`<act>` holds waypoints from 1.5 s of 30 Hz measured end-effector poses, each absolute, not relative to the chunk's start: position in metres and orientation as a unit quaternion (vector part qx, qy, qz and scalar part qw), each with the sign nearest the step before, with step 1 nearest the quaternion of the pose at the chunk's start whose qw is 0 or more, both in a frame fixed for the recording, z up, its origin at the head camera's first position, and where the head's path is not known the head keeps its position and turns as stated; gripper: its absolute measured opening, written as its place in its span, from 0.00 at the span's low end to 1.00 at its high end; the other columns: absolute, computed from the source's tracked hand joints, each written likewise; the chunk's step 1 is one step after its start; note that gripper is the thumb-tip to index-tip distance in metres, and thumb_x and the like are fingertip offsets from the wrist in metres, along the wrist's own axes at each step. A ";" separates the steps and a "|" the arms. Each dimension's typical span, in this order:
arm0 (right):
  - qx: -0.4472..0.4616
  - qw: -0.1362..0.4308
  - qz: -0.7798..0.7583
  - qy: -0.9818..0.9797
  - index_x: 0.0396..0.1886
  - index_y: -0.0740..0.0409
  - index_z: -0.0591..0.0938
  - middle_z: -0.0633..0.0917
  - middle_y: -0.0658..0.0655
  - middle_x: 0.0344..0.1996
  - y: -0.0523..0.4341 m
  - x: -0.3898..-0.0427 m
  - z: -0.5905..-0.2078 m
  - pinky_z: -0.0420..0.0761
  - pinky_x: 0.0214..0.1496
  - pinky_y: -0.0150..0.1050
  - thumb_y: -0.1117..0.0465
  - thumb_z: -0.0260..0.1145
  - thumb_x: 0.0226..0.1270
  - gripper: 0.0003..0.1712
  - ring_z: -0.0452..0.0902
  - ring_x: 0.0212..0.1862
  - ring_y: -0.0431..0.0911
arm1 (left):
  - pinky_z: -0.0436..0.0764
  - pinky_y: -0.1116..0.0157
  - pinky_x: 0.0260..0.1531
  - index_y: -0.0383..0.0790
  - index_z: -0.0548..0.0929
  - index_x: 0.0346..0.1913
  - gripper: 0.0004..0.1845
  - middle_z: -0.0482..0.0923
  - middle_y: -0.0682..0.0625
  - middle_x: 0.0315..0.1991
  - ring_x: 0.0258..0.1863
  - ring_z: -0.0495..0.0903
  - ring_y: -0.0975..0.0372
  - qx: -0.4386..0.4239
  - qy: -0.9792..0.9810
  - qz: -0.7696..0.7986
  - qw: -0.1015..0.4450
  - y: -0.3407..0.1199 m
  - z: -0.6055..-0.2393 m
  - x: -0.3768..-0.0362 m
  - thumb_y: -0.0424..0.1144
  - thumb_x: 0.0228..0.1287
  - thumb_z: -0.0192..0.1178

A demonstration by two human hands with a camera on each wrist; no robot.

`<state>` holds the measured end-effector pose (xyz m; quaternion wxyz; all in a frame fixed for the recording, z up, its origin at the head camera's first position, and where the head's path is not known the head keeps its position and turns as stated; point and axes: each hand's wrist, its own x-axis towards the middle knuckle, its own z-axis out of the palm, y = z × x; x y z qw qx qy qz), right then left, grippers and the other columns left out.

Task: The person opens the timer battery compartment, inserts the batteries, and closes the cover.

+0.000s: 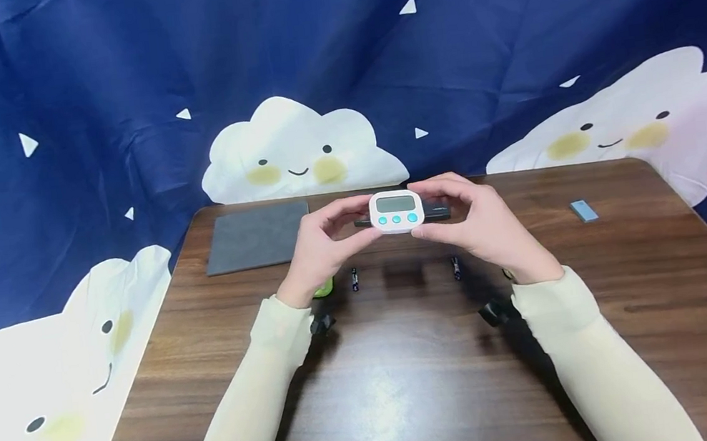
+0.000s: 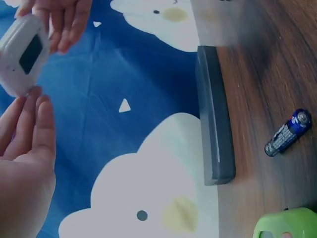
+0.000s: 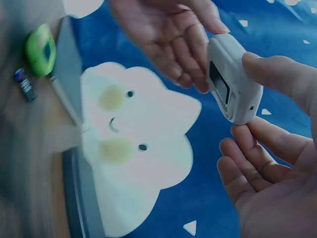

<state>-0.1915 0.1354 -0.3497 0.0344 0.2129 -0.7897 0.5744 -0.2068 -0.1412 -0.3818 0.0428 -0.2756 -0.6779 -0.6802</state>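
A white digital timer (image 1: 396, 211) with a grey display and three turquoise buttons is held up above the table, its front toward the head camera. My left hand (image 1: 324, 249) pinches its left side between thumb and fingers, while my right hand (image 1: 479, 218) pinches the right side. Both wrist views show the timer's back (image 3: 235, 79), which has a dark rectangular area. Behind the timer, a long black box (image 1: 436, 211) is partly hidden. Beneath the hands, one battery (image 1: 355, 279) lies left on the table and another battery (image 1: 456, 268) lies right.
A dark grey flat mat (image 1: 258, 238) lies at the table's back left. A small blue block (image 1: 583, 211) is at the back right. Partly covered by the left wrist is a green object (image 1: 324, 288). A blue curtain (image 1: 335, 50) with clouds hangs behind the wooden table (image 1: 381, 361).
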 end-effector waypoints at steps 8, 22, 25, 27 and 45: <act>0.217 0.042 0.594 -0.773 0.68 0.55 0.89 0.89 0.50 0.60 0.134 -0.185 -0.343 0.82 0.69 0.27 0.70 0.85 0.63 0.33 0.86 0.63 0.43 | 0.89 0.51 0.66 0.34 0.90 0.65 0.26 0.92 0.39 0.59 0.55 0.91 0.56 -0.287 -0.681 -0.671 0.062 -0.142 -0.375 -0.203 0.25 0.63 0.80; 0.214 0.039 0.588 -0.779 0.68 0.52 0.90 0.90 0.51 0.60 0.132 -0.187 -0.344 0.82 0.68 0.27 0.68 0.86 0.63 0.32 0.86 0.62 0.43 | 0.89 0.54 0.65 0.31 0.89 0.65 0.27 0.92 0.38 0.59 0.54 0.90 0.56 -0.295 -0.674 -0.675 0.065 -0.144 -0.377 -0.205 0.23 0.63 0.79; 0.214 0.031 0.589 -0.779 0.68 0.53 0.90 0.90 0.51 0.61 0.131 -0.186 -0.344 0.83 0.68 0.28 0.68 0.85 0.64 0.32 0.87 0.61 0.44 | 0.90 0.55 0.64 0.29 0.88 0.66 0.27 0.91 0.38 0.60 0.55 0.91 0.57 -0.292 -0.670 -0.680 0.055 -0.144 -0.378 -0.205 0.23 0.63 0.79; 0.211 0.024 0.590 -0.779 0.68 0.52 0.90 0.90 0.51 0.60 0.131 -0.185 -0.344 0.84 0.66 0.28 0.68 0.85 0.64 0.31 0.88 0.61 0.43 | 0.90 0.56 0.63 0.29 0.87 0.67 0.27 0.91 0.39 0.60 0.55 0.90 0.58 -0.290 -0.669 -0.683 0.046 -0.144 -0.378 -0.204 0.24 0.64 0.78; 0.213 0.015 0.605 -0.767 0.68 0.54 0.90 0.89 0.54 0.62 0.128 -0.185 -0.354 0.84 0.70 0.31 0.69 0.85 0.64 0.31 0.88 0.62 0.43 | 0.87 0.44 0.68 0.29 0.87 0.67 0.29 0.90 0.35 0.61 0.56 0.90 0.59 -0.283 -0.682 -0.672 0.059 -0.140 -0.381 -0.205 0.23 0.60 0.79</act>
